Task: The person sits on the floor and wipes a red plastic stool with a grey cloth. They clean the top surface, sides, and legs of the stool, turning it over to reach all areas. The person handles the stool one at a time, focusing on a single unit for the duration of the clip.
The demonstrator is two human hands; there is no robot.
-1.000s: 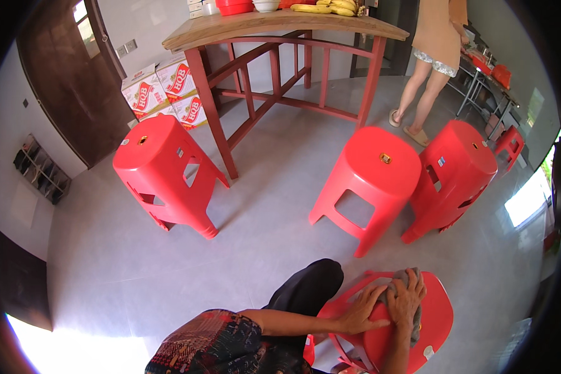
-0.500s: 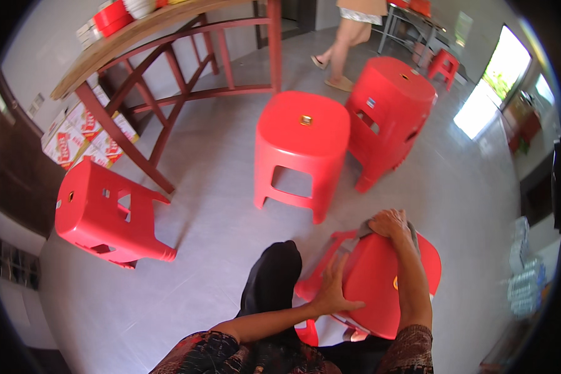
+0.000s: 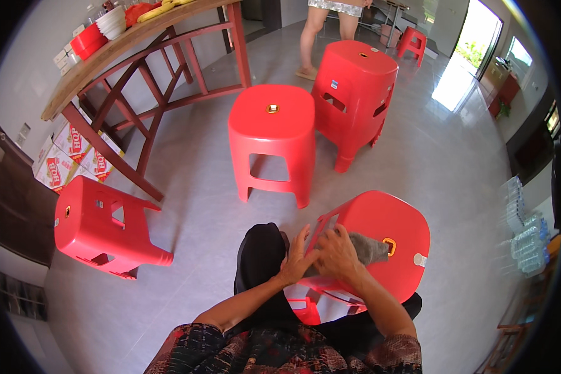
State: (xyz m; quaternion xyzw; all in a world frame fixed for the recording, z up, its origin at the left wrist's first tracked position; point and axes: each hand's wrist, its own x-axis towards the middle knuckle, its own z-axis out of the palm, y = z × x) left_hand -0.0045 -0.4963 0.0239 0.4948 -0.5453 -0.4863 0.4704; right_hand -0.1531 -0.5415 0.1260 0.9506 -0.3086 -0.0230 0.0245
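A red plastic stool [image 3: 393, 215] stands tilted toward me between my knees, its seat turned up with a yellow-rimmed hole in it. My right hand [image 3: 340, 252] presses a crumpled grey cloth [image 3: 369, 248] against the left part of the seat, fingers curled over it. Part of the cloth is hidden beneath that hand. Close by on the left, my left hand [image 3: 298, 262] has its fingers spread and thumb apart, near the stool's side and touching or almost touching my right fingers. It holds nothing that I can see.
Two more red stools, one nearer [image 3: 271, 124] and one taller-looking [image 3: 355, 81], stand ahead. Another stool [image 3: 106, 227] lies tipped at the left, by a wooden table [image 3: 149, 37] bearing bowls and bananas. Cartons [image 3: 68, 156], a person's legs [image 3: 311, 43] and wrapped bottles [image 3: 527, 243] are farther off.
The stool under my hands has turned, showing more of its seat. My right hand and the cloth have moved from the far edge to the left part; my left hand has left the seat.
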